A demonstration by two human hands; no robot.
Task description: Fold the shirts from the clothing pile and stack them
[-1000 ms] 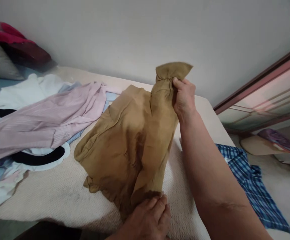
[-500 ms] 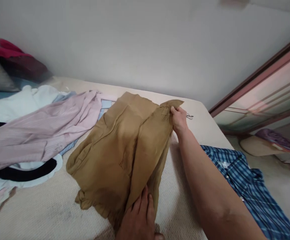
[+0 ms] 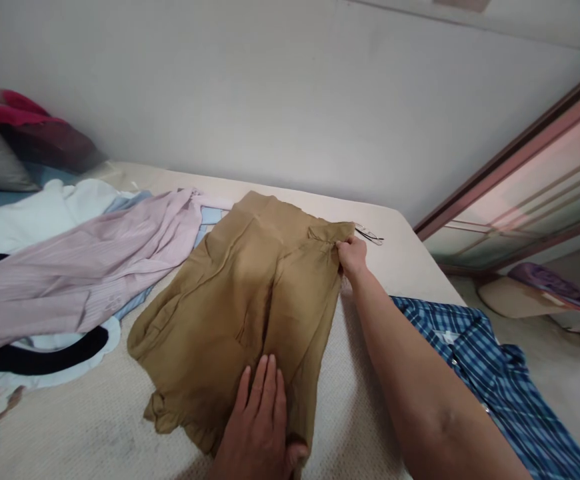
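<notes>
A brown shirt (image 3: 230,300) lies spread on the bed, its lower edge bunched and wavy. One sleeve (image 3: 300,287) is laid along its right side, with a gathered cuff at the far end. My right hand (image 3: 353,255) pinches that cuff between thumb and fingers. Nearer to me, my left hand (image 3: 260,420) rests flat on the lower part of the shirt, fingers stretched out and holding nothing.
A pair of glasses (image 3: 370,235) lies behind my right hand. Left of the shirt is a heap with a pink shirt (image 3: 85,267) and white clothing (image 3: 55,207). A blue plaid shirt (image 3: 475,360) lies at the right edge. A wall (image 3: 250,100) stands behind the bed (image 3: 90,413).
My right hand has drawn the cuff slightly down and toward me, laying the sleeve flatter. My left hand has come out from the sleeve's edge and now lies on top.
</notes>
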